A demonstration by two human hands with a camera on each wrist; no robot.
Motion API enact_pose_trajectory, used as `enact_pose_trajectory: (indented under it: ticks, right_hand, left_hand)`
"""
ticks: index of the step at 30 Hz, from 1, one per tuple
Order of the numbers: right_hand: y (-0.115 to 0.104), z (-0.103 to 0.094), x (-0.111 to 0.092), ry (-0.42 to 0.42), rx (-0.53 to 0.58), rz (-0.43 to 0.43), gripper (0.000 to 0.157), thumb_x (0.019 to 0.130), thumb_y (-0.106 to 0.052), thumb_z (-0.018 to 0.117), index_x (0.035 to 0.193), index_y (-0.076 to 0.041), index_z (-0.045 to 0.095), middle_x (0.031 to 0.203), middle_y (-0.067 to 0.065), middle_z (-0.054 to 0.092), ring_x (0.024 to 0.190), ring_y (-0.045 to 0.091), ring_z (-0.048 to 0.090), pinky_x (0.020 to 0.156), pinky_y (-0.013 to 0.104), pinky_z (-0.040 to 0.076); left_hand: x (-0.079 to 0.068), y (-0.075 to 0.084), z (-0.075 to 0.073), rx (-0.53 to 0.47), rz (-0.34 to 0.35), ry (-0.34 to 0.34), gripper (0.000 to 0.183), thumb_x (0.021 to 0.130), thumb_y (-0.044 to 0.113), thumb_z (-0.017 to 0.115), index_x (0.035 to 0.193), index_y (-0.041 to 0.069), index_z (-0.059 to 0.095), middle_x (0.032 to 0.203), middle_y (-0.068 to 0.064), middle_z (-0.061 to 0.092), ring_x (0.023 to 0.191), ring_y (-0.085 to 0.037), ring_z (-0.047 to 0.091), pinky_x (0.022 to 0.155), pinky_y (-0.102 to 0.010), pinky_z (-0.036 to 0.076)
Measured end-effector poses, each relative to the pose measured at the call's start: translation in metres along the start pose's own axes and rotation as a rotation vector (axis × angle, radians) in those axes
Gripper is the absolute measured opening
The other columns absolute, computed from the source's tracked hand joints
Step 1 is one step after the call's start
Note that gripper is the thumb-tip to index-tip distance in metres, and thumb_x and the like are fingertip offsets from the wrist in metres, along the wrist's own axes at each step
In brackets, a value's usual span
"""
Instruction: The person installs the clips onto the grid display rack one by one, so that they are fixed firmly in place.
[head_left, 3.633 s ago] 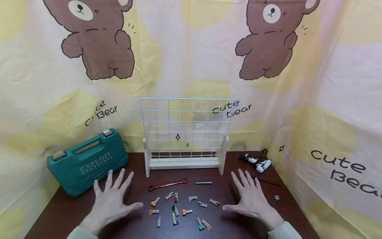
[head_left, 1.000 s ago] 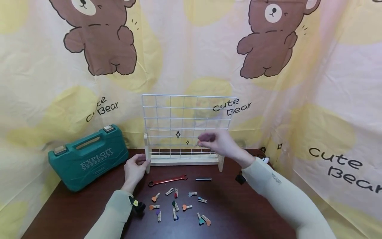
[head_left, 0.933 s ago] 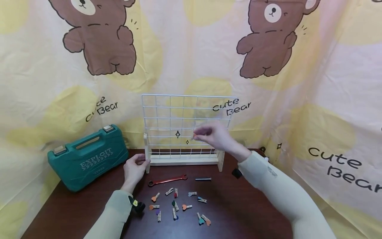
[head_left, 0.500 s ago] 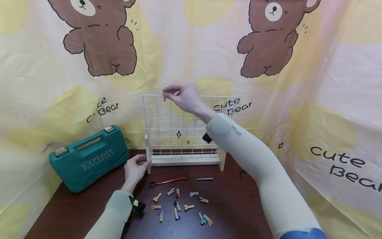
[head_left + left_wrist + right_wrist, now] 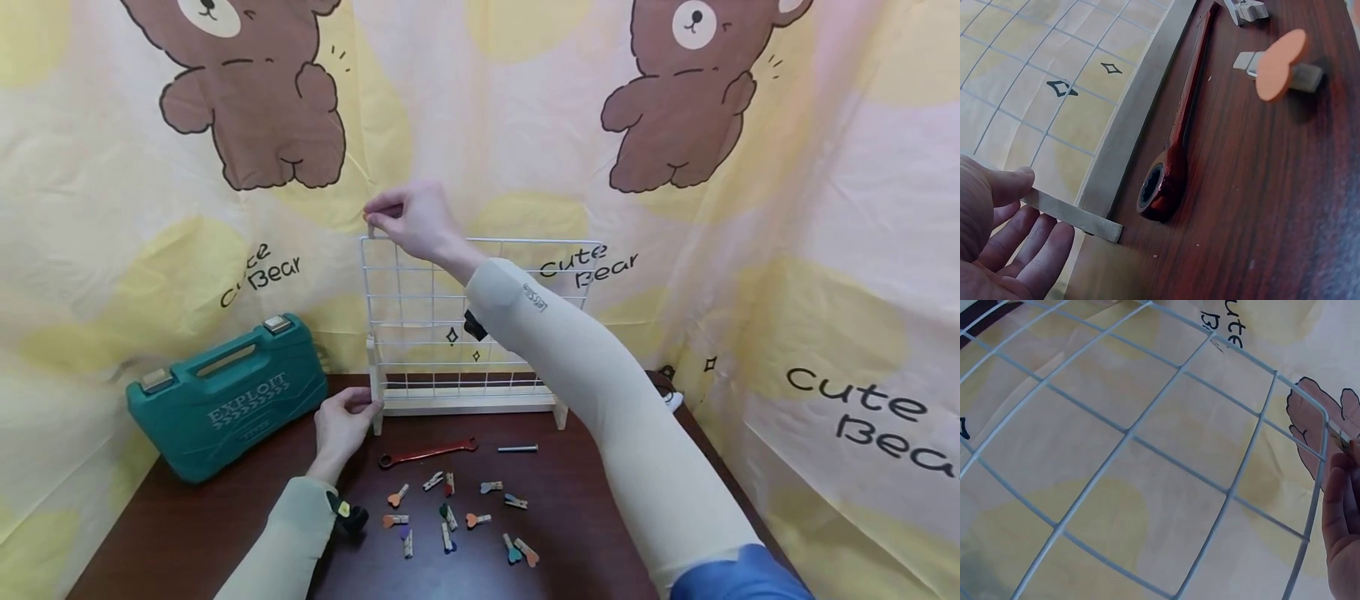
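My right hand pinches a small wooden clothespin at the top left corner of the white wire grid. In the right wrist view the clothespin's tip is right at the bent corner wire, and most of the hand lies out of frame. My left hand grips the left wooden foot of the grid's stand, with the thumb on one side and the fingers on the other. In front lie several clothespins with coloured hearts, among them an orange one near the left wrist.
A red wrench and a metal bolt lie before the stand. A green EXPLOIT case stands at the left. Behind the right forearm, a white corded object shows partly. A bear-print curtain hangs behind.
Both hands began spread over the table. My left hand took hold of the stand's foot. My right hand picked up a clothespin from the right side and carried it up and left to the grid's corner.
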State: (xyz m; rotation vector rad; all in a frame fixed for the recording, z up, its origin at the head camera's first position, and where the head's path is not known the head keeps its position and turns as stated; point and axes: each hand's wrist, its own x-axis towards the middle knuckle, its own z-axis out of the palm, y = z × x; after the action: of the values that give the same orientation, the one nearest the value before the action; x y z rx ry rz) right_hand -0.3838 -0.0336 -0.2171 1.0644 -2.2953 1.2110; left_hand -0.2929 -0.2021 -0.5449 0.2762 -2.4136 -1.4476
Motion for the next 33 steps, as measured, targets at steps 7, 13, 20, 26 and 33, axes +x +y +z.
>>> enact_pose_trajectory:
  ticks: [7,13,20,26,33]
  right_hand:
    - [0.006,0.004,-0.006,-0.024,-0.031,-0.017,0.007,0.095,-0.006,0.079,0.099,-0.004,0.084,0.095,0.005,0.082,0.08,0.01,0.077,0.074,0.021,0.058]
    - [0.005,-0.013,-0.027,-0.012,-0.083,-0.058,0.025,0.096,-0.016,0.081,0.119,-0.006,0.079,0.113,0.007,0.079,0.092,0.012,0.076,0.078,0.023,0.057]
    - [0.027,-0.045,-0.101,0.006,-0.07,-0.179,0.022,0.096,-0.015,0.08,0.115,-0.004,0.079,0.104,0.007,0.08,0.089,0.014,0.073,0.081,0.027,0.059]
    - [0.066,-0.055,-0.177,-0.063,-0.055,-0.086,0.015,0.095,-0.012,0.08,0.109,-0.007,0.081,0.097,0.002,0.081,0.081,0.011,0.074,0.073,0.026,0.06]
    - [0.106,-0.041,-0.257,-0.167,-0.022,0.061,0.009,0.094,-0.009,0.081,0.102,-0.01,0.083,0.095,-0.002,0.081,0.076,0.013,0.074,0.066,0.031,0.06]
  left_hand:
    - [-0.005,0.0,0.007,0.0,-0.005,-0.008,0.026,0.092,0.025,0.085,0.114,0.011,0.079,0.104,-0.01,0.08,0.094,-0.025,0.077,0.084,-0.045,0.061]
    - [-0.007,0.0,0.011,0.003,0.007,-0.005,0.026,0.092,0.025,0.085,0.113,0.011,0.08,0.102,-0.009,0.08,0.093,-0.023,0.077,0.081,-0.04,0.06]
    - [-0.008,0.001,0.007,0.012,0.002,-0.009,0.029,0.093,0.027,0.085,0.116,0.01,0.079,0.106,-0.011,0.08,0.096,-0.026,0.077,0.086,-0.046,0.06]
    - [-0.006,0.0,0.003,0.028,-0.008,-0.01,0.029,0.094,0.028,0.083,0.117,0.01,0.078,0.109,-0.012,0.079,0.098,-0.027,0.077,0.085,-0.045,0.061]
    - [-0.003,0.001,0.002,0.037,0.009,-0.009,0.03,0.095,0.029,0.083,0.117,0.009,0.078,0.108,-0.013,0.079,0.098,-0.028,0.076,0.086,-0.047,0.06]
